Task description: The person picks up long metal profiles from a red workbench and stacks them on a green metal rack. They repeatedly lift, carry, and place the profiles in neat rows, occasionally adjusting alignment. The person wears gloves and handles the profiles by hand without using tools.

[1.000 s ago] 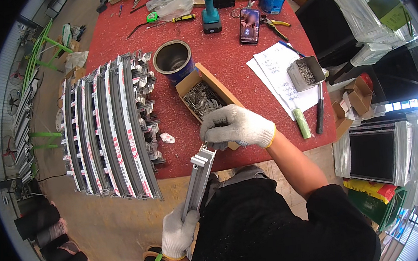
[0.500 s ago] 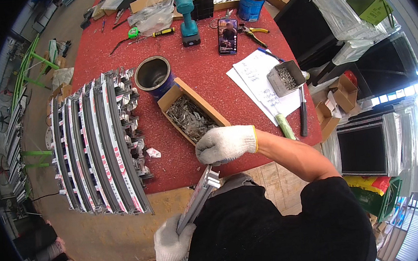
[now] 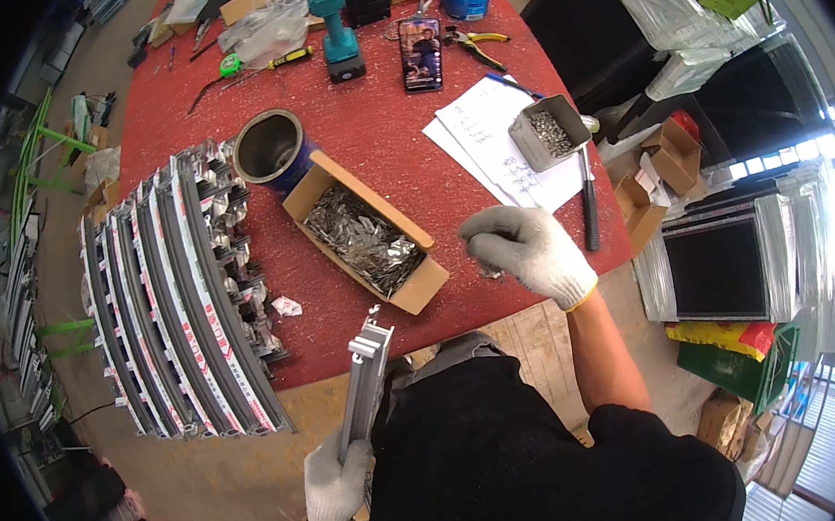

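My left hand (image 3: 335, 487), in a white-grey work glove, is closed round a silver metal profile (image 3: 364, 391). The profile stands tilted, its upper end just off the table's near edge, with a small metal piece (image 3: 373, 313) at its tip. My right hand (image 3: 530, 255), gloved too, hovers over the table's near edge with its fingers curled together; something small and shiny shows below them, too small to name. To its left sits an open cardboard box (image 3: 420, 288) holding a heap of small thin metal pieces (image 3: 354, 231).
Several silver profiles with printed film (image 3: 203, 311) lie side by side at the left. A dark blue can (image 3: 269, 152) stands behind the box. Farther back are a teal cordless drill (image 3: 333, 29), a phone (image 3: 421, 54) and pliers (image 3: 475, 47). A screw tin (image 3: 548, 134) rests on papers.
My right hand has moved right, away from the box and the profile's end. The profile now stands more upright in my left hand. The whole view has shifted slightly.
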Demonstrator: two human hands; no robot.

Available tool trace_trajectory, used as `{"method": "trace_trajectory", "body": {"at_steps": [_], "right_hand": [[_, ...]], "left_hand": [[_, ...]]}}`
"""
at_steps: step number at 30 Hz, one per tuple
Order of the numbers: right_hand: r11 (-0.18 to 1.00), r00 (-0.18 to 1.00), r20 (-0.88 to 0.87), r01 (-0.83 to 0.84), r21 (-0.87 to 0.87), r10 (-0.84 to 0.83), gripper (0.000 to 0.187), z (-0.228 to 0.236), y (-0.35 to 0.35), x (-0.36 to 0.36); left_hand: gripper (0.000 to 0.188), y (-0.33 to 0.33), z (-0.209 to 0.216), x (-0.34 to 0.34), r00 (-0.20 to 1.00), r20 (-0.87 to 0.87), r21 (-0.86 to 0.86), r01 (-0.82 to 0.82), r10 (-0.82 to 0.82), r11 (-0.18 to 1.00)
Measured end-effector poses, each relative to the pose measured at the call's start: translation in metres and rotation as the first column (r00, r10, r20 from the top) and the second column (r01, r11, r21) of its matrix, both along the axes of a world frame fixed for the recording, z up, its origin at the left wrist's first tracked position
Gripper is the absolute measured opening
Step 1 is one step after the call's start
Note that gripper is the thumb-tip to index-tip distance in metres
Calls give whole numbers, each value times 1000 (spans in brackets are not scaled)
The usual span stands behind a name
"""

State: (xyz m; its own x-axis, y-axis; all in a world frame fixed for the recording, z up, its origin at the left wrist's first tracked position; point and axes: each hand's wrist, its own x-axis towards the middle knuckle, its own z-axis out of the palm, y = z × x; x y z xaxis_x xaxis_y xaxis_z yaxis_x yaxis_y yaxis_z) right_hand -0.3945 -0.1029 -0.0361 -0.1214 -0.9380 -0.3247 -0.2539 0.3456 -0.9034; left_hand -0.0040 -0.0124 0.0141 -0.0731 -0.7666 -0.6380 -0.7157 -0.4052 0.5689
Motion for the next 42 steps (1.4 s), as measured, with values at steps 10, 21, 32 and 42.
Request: {"method": "trace_trajectory", "body": {"at_steps": [10, 21, 32, 42], "right_hand": [[1000, 780, -626, 11, 0, -9, 18, -126, 64, -31], [977, 597, -794, -214, -20, 114, 13, -137, 54, -17], [999, 874, -484, -12, 38, 29, 24, -107, 44, -17], [990, 984, -159, 102, 97, -85, 26, -73, 40, -8]], "left_hand": [[42, 0, -17, -6, 994, -104, -29, -40, 37, 999], [38, -5, -23, -18, 996, -79, -32, 48, -51, 998], [42, -2, -23, -26, 996, -53, -45, 75, -77, 996], [51, -5, -31, -21, 988, -98, -86, 115, -124, 990]]}}
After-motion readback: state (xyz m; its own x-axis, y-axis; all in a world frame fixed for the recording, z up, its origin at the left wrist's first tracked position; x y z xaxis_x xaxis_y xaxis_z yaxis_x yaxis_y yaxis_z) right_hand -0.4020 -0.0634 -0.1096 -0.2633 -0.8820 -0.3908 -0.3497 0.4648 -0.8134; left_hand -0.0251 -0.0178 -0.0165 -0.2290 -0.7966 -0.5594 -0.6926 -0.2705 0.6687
